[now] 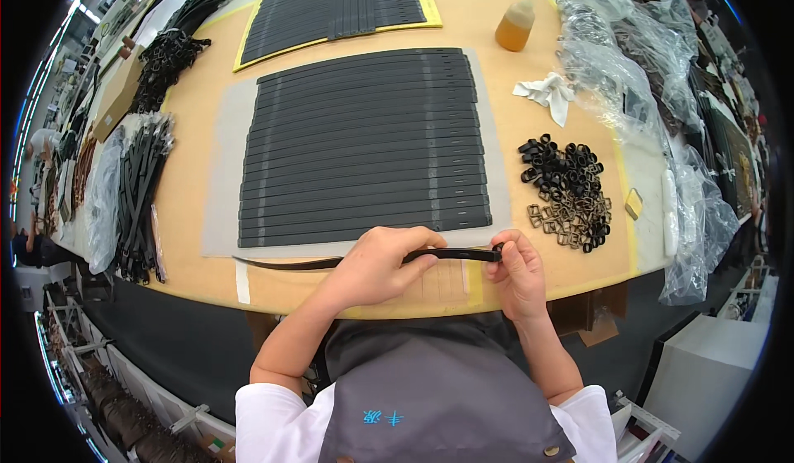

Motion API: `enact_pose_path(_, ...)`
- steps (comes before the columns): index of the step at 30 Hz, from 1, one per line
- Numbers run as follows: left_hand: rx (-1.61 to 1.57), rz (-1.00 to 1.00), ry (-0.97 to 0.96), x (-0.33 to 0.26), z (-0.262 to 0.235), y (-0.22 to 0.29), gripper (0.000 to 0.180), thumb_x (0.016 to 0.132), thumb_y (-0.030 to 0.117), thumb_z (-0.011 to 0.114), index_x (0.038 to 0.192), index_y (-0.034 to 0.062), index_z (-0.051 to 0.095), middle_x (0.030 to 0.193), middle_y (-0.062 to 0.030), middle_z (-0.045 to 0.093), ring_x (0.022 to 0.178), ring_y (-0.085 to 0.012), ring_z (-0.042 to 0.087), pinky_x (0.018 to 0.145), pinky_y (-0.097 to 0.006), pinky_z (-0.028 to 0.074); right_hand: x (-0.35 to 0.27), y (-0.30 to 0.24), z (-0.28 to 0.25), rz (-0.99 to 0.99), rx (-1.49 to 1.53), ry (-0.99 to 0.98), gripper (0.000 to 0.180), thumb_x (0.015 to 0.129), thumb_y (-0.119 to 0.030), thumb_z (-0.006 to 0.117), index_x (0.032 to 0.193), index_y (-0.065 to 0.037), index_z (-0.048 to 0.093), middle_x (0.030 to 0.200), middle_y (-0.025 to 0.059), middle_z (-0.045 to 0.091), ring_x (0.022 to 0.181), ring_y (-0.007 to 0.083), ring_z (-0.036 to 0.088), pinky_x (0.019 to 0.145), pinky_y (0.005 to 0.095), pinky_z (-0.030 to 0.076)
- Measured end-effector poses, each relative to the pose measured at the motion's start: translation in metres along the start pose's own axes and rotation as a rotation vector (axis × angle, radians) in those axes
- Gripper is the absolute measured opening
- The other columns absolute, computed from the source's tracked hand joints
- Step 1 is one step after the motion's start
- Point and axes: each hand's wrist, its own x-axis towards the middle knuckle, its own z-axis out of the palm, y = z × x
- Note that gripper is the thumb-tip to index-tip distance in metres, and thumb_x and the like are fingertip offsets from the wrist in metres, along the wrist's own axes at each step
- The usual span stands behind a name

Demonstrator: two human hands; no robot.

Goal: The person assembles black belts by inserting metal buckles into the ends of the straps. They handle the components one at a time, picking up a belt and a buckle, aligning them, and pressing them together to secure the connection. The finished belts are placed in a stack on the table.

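A long, narrow black strap [310, 264] is held across the table's near edge, its thin tail lying to the left. My left hand [387, 258] is closed round its middle, thumb toward the right. At the strap's right end, the thumb and fingers of my right hand [518, 271] pinch the tip. A small dark piece, which looks like a loop, shows at that tip; the fingers partly hide it. Just beyond both hands, many flat black straps [356, 149] lie side by side in a block on a pale sheet [219, 190].
Black loops [562, 165] and bronze-coloured buckles [571, 215] are heaped to the right. Behind them are a white cloth [548, 93] and an amber-filled bottle [514, 29]. Plastic bags [616, 58] cover the right edge. Bundled straps [142, 198] lie left; another strap stack [331, 8] sits farther back.
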Motion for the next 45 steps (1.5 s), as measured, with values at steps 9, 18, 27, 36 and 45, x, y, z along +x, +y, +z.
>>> enact_pose_path(9, -0.049, -0.028, -0.073, -0.007, -0.003, 0.006, 0.028, 0.087, 0.001, 0.068, 0.114, 0.0008, 0.072, 0.098, -0.0114, 0.077, 0.084, -0.0229, 0.074, 0.075, -0.032, 0.056, -0.008, 0.004, 0.004, -0.108, -0.248, 0.063, 0.014, 0.101, -0.013, 0.068, 0.111, -0.003, 0.064, 0.092, -0.0004, 0.065, 0.079, 0.0060, 0.060, 0.074, 0.0233, 0.050)
enact_pose_path(18, -0.009, 0.154, -0.021, -0.015, 0.013, 0.009, 0.029, 0.080, 0.000, 0.074, 0.109, 0.0028, 0.075, 0.090, -0.0099, 0.074, 0.066, -0.0189, 0.066, 0.056, -0.028, 0.049, -0.016, 0.006, 0.014, 0.046, -0.241, -0.100, 0.015, 0.097, -0.007, 0.073, 0.106, -0.002, 0.064, 0.090, 0.0025, 0.066, 0.076, 0.0070, 0.062, 0.069, 0.0241, 0.054)
enact_pose_path(27, 0.000, 0.220, 0.132, -0.016, 0.047, 0.002, 0.028, 0.081, 0.006, 0.084, 0.106, 0.0008, 0.073, 0.085, -0.0079, 0.071, 0.064, -0.0157, 0.062, 0.052, -0.026, 0.049, 0.000, -0.049, -0.014, -0.126, -0.866, 0.029, 0.018, 0.095, -0.010, 0.073, 0.110, -0.001, 0.069, 0.095, 0.0052, 0.073, 0.087, 0.0103, 0.070, 0.073, 0.0278, 0.055)
enact_pose_path(36, -0.077, 0.208, 0.133, -0.014, 0.054, -0.015, 0.027, 0.082, 0.005, 0.084, 0.106, -0.0008, 0.072, 0.093, -0.0122, 0.074, 0.083, -0.0219, 0.072, 0.070, -0.031, 0.057, 0.054, -0.097, -0.047, -0.476, -1.695, -0.108, 0.016, 0.086, -0.003, 0.075, 0.102, -0.004, 0.071, 0.091, 0.0063, 0.067, 0.082, 0.0225, 0.066, 0.074, 0.0331, 0.054)
enact_pose_path(45, -0.065, 0.175, 0.131, -0.014, 0.052, -0.020, 0.024, 0.080, 0.004, 0.084, 0.101, -0.0001, 0.073, 0.088, -0.0105, 0.073, 0.077, -0.0217, 0.071, 0.068, -0.029, 0.054, 0.003, -0.076, -0.062, -0.562, -1.503, -0.472, 0.016, 0.085, 0.002, 0.072, 0.100, -0.005, 0.073, 0.110, 0.0068, 0.073, 0.098, 0.0241, 0.069, 0.082, 0.0338, 0.056)
